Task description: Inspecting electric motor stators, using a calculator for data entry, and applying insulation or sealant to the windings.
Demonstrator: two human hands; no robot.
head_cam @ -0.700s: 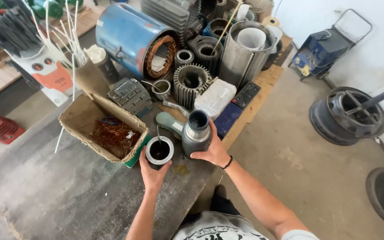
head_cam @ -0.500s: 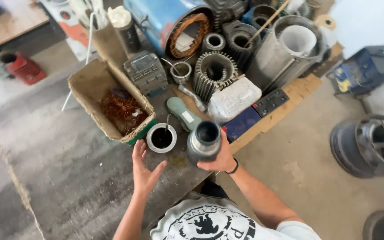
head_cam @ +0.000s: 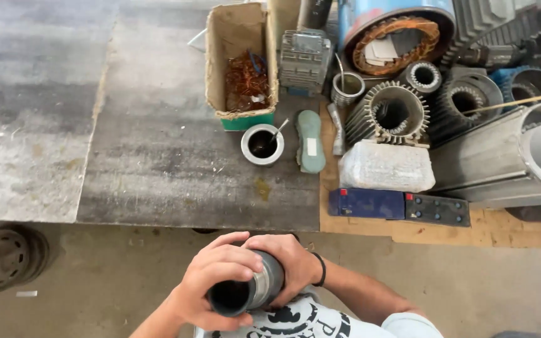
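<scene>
I am holding a grey metal cylinder [head_cam: 245, 291] close to my chest, off the desk [head_cam: 158, 156], its dark open end facing the camera. My left hand [head_cam: 214, 278] is wrapping around its open end while my right hand [head_cam: 292, 266] is gripping its far side. Near the desk's front edge a small metal cup [head_cam: 262, 144] is standing, just beside a pale green handle [head_cam: 310, 141]. A cardboard box [head_cam: 240, 59] of copper wire is sitting behind them, touching the cup.

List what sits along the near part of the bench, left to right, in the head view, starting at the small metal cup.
Small metal cup → pale green handle → white wrapped block → large ribbed aluminium housing.
</scene>
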